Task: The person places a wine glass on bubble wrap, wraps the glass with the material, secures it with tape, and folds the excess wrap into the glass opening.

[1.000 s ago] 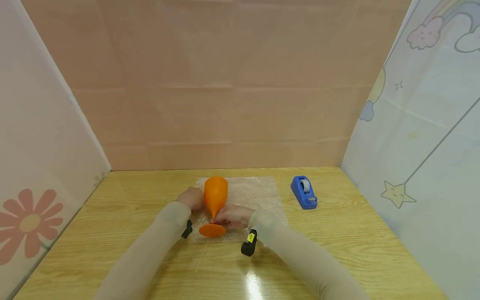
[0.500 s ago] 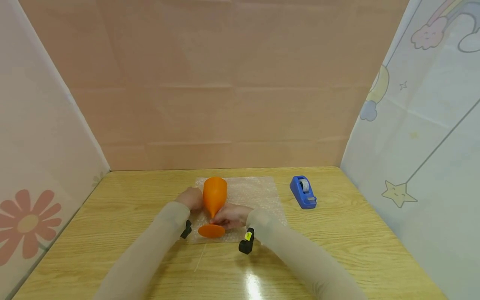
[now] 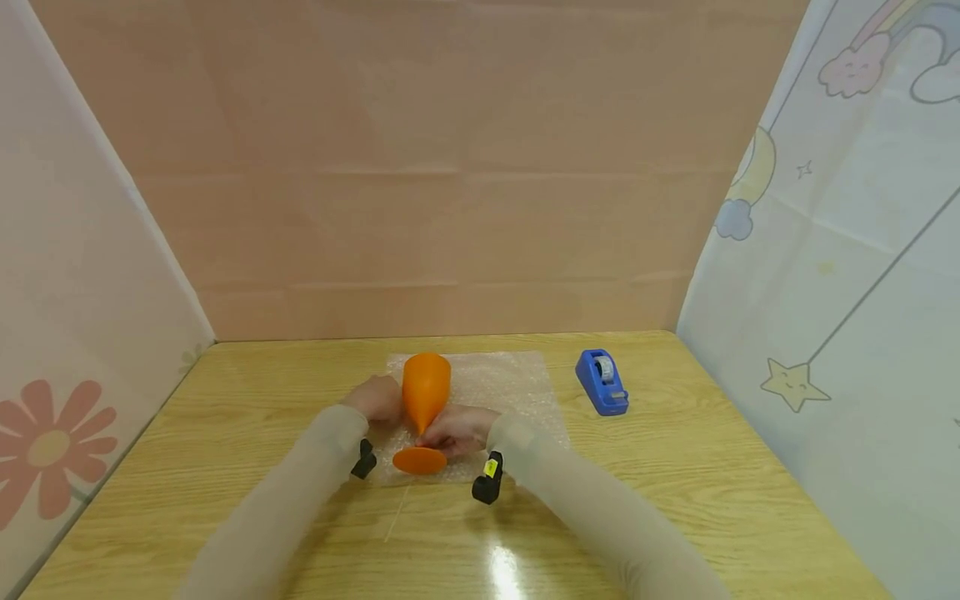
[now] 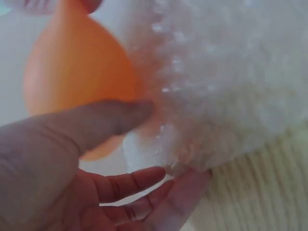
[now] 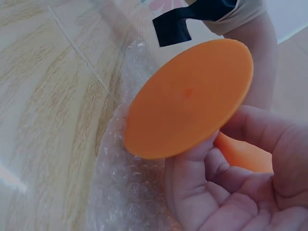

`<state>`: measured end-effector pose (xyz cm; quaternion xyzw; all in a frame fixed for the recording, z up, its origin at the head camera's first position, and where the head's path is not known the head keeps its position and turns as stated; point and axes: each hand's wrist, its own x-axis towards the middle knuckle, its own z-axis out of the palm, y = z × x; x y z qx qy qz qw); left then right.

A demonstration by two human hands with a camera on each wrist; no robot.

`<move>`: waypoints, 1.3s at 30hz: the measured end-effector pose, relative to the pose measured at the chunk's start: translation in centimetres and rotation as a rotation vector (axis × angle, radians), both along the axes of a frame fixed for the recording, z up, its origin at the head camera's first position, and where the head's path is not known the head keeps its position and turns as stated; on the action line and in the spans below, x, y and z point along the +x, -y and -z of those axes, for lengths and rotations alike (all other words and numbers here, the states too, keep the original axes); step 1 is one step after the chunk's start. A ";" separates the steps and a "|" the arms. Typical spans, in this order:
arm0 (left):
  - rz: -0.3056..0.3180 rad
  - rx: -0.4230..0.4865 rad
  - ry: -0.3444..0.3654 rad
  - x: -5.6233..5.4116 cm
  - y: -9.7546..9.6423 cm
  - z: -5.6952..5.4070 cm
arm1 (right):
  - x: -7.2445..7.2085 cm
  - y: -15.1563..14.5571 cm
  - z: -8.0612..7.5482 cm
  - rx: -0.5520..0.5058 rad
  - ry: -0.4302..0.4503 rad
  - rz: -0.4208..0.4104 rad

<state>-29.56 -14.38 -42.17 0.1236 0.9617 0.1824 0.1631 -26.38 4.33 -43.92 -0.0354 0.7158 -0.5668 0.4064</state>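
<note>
An orange goblet (image 3: pixel 427 387) lies on its side over a bubble wrap sheet (image 3: pixel 506 379), bowl away from me and round base towards me. My right hand (image 3: pixel 461 429) pinches its thin stem just above the base (image 5: pixel 190 98). To the left of the bowl, my left hand (image 3: pixel 377 398) holds the left edge of the wrap. In the left wrist view the thumb (image 4: pixel 106 120) crosses in front of the bowl (image 4: pixel 82 67). Other fingers (image 4: pixel 132 185) are bent at the wrap's edge, partly hidden by it.
A blue tape dispenser (image 3: pixel 602 383) with a roll of tape stands right of the wrap on the wooden table (image 3: pixel 675 467). A pink backdrop (image 3: pixel 457 208) rises behind the table, with patterned panels at both sides.
The view shifts slightly, moving everything a little left in the frame. Both hands keep nearly the same positions around the goblet and the wrap.
</note>
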 end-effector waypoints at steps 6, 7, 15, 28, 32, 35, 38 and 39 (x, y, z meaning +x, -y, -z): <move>-0.126 0.287 0.165 -1.0 2.8 0.8 | 0.0 0.1 -0.3 -0.014 0.017 -0.010; -0.125 0.352 0.197 -1.0 3.3 0.9 | 0.0 0.1 -0.3 -0.015 0.014 -0.011; -0.157 0.740 0.485 -0.1 5.0 2.0 | -0.1 0.0 -0.1 -0.014 0.000 0.000; -0.196 0.916 0.556 0.1 4.1 3.5 | -0.1 -0.1 0.3 -0.011 0.006 -0.004; -0.211 0.950 0.556 0.3 3.5 3.4 | -0.1 -0.1 0.1 -0.007 0.004 -0.013; -0.246 0.987 0.564 0.4 3.2 3.3 | -0.1 -0.1 -0.2 -0.006 0.006 -0.020; -0.299 0.982 0.557 0.4 3.0 3.3 | -0.1 -0.1 -0.3 -0.010 0.012 -0.029; -0.312 0.973 0.552 0.4 3.0 3.3 | -0.1 -0.1 -0.3 -0.012 0.015 -0.031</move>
